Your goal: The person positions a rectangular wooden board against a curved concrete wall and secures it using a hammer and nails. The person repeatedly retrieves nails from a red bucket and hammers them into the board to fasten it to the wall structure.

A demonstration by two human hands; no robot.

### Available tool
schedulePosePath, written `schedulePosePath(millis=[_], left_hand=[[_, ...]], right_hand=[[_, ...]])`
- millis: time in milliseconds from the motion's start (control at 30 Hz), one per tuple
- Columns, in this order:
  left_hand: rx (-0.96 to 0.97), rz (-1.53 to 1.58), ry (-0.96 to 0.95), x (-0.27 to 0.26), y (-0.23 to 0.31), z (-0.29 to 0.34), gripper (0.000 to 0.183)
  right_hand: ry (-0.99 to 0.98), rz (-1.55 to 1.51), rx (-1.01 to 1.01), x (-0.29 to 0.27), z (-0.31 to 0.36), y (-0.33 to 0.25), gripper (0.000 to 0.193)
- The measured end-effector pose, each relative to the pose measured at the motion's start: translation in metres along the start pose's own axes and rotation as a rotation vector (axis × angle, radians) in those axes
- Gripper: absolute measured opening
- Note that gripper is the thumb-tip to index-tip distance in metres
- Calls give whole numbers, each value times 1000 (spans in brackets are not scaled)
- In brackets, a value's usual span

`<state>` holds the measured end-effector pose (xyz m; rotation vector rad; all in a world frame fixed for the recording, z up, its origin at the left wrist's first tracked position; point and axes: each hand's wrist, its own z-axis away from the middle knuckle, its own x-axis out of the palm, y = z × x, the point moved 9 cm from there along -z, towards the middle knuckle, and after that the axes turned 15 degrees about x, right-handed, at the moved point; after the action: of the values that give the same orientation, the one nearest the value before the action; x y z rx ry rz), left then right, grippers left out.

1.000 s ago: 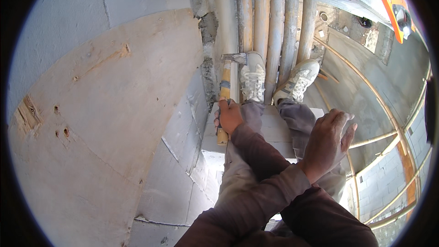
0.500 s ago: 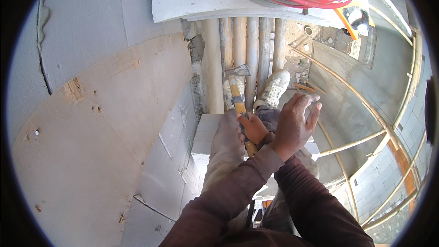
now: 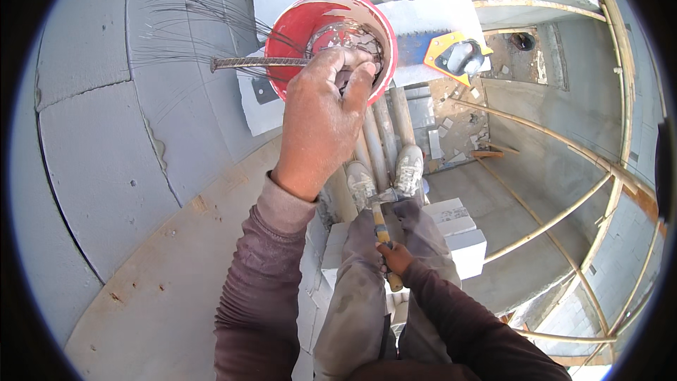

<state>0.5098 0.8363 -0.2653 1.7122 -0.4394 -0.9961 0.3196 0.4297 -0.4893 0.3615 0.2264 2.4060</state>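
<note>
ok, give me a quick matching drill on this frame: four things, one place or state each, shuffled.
Things:
1. left hand
2. right hand
3. round red plastic bucket
4. hand saw with orange-and-grey handle

Places or states:
A. lying on a pale block
B. reaching in at the bucket's rim
C. gripping a wooden-handled hammer
D. up beside the wall, holding bits

Pairs: 1-B, 2-C, 3-D, 4-A

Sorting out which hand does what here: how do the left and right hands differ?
The left hand is raised, reaching into the red bucket; the right hand hangs low by the legs. The left hand's fingers dip in among the bucket's contents, while the right hand is shut on the hammer. Both wear dark maroon sleeves.
</note>
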Motion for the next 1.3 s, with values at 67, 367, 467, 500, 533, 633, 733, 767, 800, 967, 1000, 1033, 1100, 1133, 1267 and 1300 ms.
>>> schedulePosePath(millis=[67, 367, 467, 500, 533, 633, 733, 767, 800, 967, 1000, 1033, 1100, 1133, 1267, 1300], left_hand=[[-41, -169, -167, 4, -31, -39, 24], [190, -774, -487, 101, -212, -98, 30], [185, -775, -400, 115, -235, -88, 30], [151, -755, -424, 118, -239, -91, 29], [119, -725, -455, 120, -238, -92, 29], [11, -598, -504, 116, -234, -94, 29], [-135, -418, -493, 100, -224, -92, 29], [-189, -358, -477, 95, -217, -92, 29], [-242, -300, -456, 88, -210, -91, 29], [-400, -81, -355, 67, -159, -82, 29], [-412, -73, -326, 58, -141, -79, 29], [-414, -76, -301, 50, -123, -75, 29], [-381, -122, -260, 38, -88, -67, 24], [-364, -157, -239, 31, -71, -62, 20], [-274, 138, -19, -12, 8, -14, 14], [-301, 332, -3, -13, 22, 6, 10]], right_hand=[[-25, 28, 15, 5, -1, 1, 34], [-39, -79, 25, 6, -14, 1, 32], [-22, -135, 42, 6, -27, 6, 32], [-25, -178, 45, 5, -26, 5, 30], [-27, -231, 55, 7, -18, -4, 28], [29, -169, -17, 6, -27, -9, 32], [21, -150, -6, 6, -26, -14, 35], [8, -152, -16, 7, -29, -14, 37], [-9, -150, -30, 9, -31, -15, 38], [-1, -152, -37, 7, -32, -17, 43], [11, -131, -46, 6, -33, -18, 44], [1, -151, -59, 6, -33, -19, 45], [-8, -202, -80, 2, -36, -18, 47], [-12, -224, -72, 1, -36, -18, 48], [-6, -276, -71, -2, -39, -14, 53], [2, -284, -80, -5, -41, -15, 54]])
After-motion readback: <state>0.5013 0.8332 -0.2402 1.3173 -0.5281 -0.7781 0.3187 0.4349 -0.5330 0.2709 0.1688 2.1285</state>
